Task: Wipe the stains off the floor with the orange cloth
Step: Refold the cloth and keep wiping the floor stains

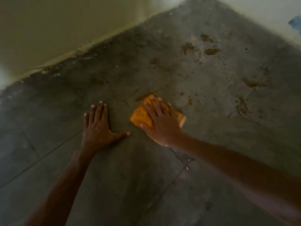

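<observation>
A folded orange cloth (140, 115) lies flat on the grey floor (146, 185) near the middle of the view. My right hand (160, 121) presses down on top of it with the fingers spread, covering most of it. A brown streak (145, 95) runs along the cloth's far edge. More brown stains (211, 51) are scattered further away and to the right, one patch (241, 106) to the right of the cloth. My left hand (97, 124) rests flat on the bare floor to the left of the cloth, fingers apart, holding nothing.
A pale wall (65, 30) meets the floor along a dirty edge at the upper left. Another light wall (276, 12) closes the upper right, with something blue (295, 23) at its edge. Tile joints cross the floor near my arms.
</observation>
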`<state>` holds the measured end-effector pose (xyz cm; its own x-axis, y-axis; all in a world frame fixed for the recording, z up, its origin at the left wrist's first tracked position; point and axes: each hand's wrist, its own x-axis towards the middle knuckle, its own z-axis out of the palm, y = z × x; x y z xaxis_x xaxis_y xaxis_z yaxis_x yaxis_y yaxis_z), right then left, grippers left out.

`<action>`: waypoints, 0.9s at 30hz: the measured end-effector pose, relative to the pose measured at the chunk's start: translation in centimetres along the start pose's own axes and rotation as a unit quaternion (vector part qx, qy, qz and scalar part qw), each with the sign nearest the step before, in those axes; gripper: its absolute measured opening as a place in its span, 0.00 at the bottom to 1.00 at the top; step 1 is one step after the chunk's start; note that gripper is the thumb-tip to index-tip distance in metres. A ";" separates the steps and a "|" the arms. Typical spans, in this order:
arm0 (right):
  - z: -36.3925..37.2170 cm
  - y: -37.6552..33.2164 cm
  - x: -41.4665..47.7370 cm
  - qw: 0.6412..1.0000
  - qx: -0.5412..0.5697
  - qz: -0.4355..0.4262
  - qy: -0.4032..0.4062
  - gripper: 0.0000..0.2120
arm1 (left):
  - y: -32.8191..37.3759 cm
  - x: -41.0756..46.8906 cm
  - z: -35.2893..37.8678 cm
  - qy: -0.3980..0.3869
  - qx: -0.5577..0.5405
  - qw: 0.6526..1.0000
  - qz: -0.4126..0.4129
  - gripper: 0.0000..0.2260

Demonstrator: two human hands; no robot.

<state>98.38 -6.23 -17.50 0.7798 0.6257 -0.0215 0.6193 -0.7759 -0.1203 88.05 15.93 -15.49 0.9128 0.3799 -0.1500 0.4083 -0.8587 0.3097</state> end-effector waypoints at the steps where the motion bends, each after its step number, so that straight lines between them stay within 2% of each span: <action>1: -0.3 -1.0 4.0 1.000 -0.005 -0.014 0.000 0.39 | 0.0 0.6 0.0 -0.012 0.006 1.000 0.006 0.65; 4: -0.6 -3.4 8.9 1.000 -0.001 0.020 0.020 0.37 | -0.5 0.8 0.3 -0.002 -0.003 1.000 0.008 0.66; 6: -0.3 -3.7 4.8 0.999 -0.021 0.034 0.026 0.36 | -0.4 0.4 0.6 0.002 -0.016 1.000 0.015 0.65; 9: -0.7 -2.8 -5.4 0.999 -0.030 -0.045 0.003 0.37 | -0.6 0.5 1.0 0.007 -0.024 1.000 0.018 0.63; 11: -0.9 -1.4 -6.7 0.996 -0.020 -0.090 -0.009 0.39 | -0.5 0.6 1.0 0.009 -0.025 1.000 0.014 0.63; 13: -0.5 -1.3 -2.0 0.996 -0.028 -0.079 -0.010 0.39 | -0.3 0.7 1.0 0.010 -0.026 1.000 0.011 0.64; 17: -0.2 -4.4 12.7 0.998 -0.001 0.058 -0.007 0.39 | 0.0 0.6 0.9 -0.002 -0.041 0.999 -0.005 0.66; 19: -0.6 -6.0 17.6 0.996 0.009 0.081 -0.021 0.40 | 0.1 0.6 0.7 -0.007 -0.045 0.999 -0.001 0.66; 21: -0.9 -6.9 18.3 0.997 -0.003 0.076 -0.029 0.39 | 0.0 0.5 0.0 -0.030 -0.050 0.998 0.016 0.65; 23: -0.9 -6.9 15.6 0.999 -0.016 0.037 -0.028 0.37 | -0.6 0.4 -1.4 -0.033 -0.087 0.995 0.029 0.62; 25: -0.7 -7.2 9.8 0.999 -0.022 -0.025 -0.035 0.37 | -2.7 0.7 -3.7 -0.018 -0.111 0.994 -0.001 0.59; 27: -0.1 -8.7 2.4 0.996 -0.026 -0.071 -0.040 0.38 | -5.9 1.3 -5.2 0.009 -0.056 0.998 -0.041 0.62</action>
<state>94.91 2.00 -16.38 0.6755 0.7322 -0.0870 0.7282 -0.6810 -0.0772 86.91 23.27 -12.60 0.8759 0.4541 -0.1629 0.4794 -0.7810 0.4004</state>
